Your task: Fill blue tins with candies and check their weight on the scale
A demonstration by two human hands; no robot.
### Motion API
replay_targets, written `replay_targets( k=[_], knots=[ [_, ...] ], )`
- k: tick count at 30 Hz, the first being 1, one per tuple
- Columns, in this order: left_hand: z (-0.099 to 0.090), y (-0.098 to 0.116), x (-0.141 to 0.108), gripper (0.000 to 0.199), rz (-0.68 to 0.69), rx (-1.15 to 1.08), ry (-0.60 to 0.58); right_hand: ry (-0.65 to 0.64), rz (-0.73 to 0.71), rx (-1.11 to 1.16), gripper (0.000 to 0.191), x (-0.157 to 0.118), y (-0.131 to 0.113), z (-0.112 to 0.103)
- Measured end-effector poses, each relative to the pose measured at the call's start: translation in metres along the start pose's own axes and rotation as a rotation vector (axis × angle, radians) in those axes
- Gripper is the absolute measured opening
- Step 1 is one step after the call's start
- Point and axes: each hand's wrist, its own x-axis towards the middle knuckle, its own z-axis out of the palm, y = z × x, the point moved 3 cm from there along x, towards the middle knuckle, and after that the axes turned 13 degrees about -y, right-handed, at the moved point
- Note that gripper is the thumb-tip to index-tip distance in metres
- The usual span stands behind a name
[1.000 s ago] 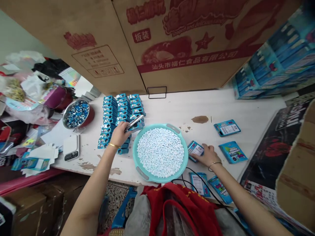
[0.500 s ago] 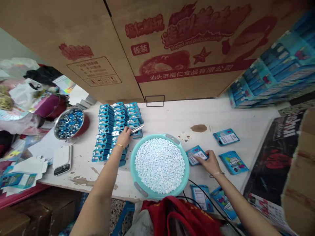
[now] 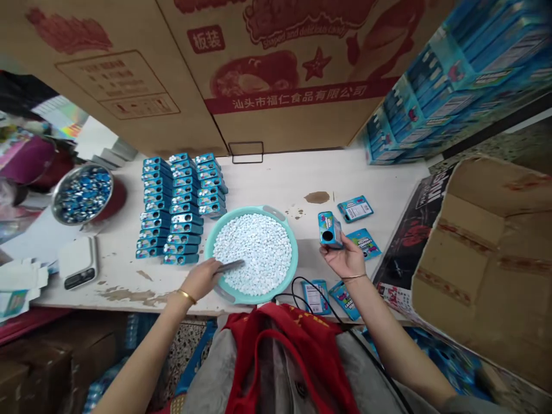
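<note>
My left hand (image 3: pixel 200 280) is closed around a slim silver metal tool (image 3: pixel 230 266), whose far end lies over the small pale candies. These candies (image 3: pixel 259 250) fill a round turquoise basin (image 3: pixel 294 253) with handles. To the right of the basin, my right hand (image 3: pixel 345 260) holds up a small blue candy box (image 3: pixel 329 227), its end with a dark round hole turned towards me. Just beyond that hand lies a blue candy pouch (image 3: pixel 365 244), with a flat blue pack (image 3: pixel 355 208) behind it. Another pack (image 3: pixel 317 296) and a pouch (image 3: pixel 345 300) rest near the table's front edge.
Rows of small blue boxes (image 3: pixel 183 210) stand left of the basin. A metal bowl of blue wrapped pieces (image 3: pixel 84 192) and a white scale (image 3: pixel 77 261) are farther left. A large carton (image 3: pixel 276 129) backs the table; stacked display boxes (image 3: pixel 414 115) and an opened carton (image 3: pixel 483 270) are right.
My left hand has brought the metal tool from the box rows down to the basin. My right hand has lifted the blue box off the table and turned its holed end up. The view has shifted.
</note>
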Motion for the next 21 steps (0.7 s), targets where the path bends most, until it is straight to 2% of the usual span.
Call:
replay_targets(
  k=[3, 6, 9, 12, 17, 21],
  knots=[
    [0.027, 0.025, 0.007, 0.014, -0.051, 0.005, -0.026, -0.054, 0.018, 0.064, 0.013, -0.021, 0.003, 0.01],
    [0.045, 0.051, 0.037, 0.014, -0.079, -0.018, 0.029, -0.104, 0.059, 0.084, 0.013, -0.042, 0.005, 0.017],
    [0.055, 0.071, 0.066, 0.016, -0.068, -0.063, 0.097, -0.139, 0.118, 0.073, 0.017, -0.06, 0.007, 0.022],
    [0.06, 0.078, 0.08, 0.019, -0.047, -0.123, 0.159, -0.135, 0.172, 0.06, 0.025, -0.069, 0.017, 0.024],
    [0.058, 0.073, 0.065, 0.022, 0.014, -0.223, 0.237, -0.084, 0.215, 0.026, 0.032, -0.063, 0.042, 0.02],
    [0.035, 0.069, 0.032, 0.024, 0.115, -0.252, 0.278, -0.007, 0.172, -0.005, 0.028, -0.052, 0.05, 0.018]
  ],
)
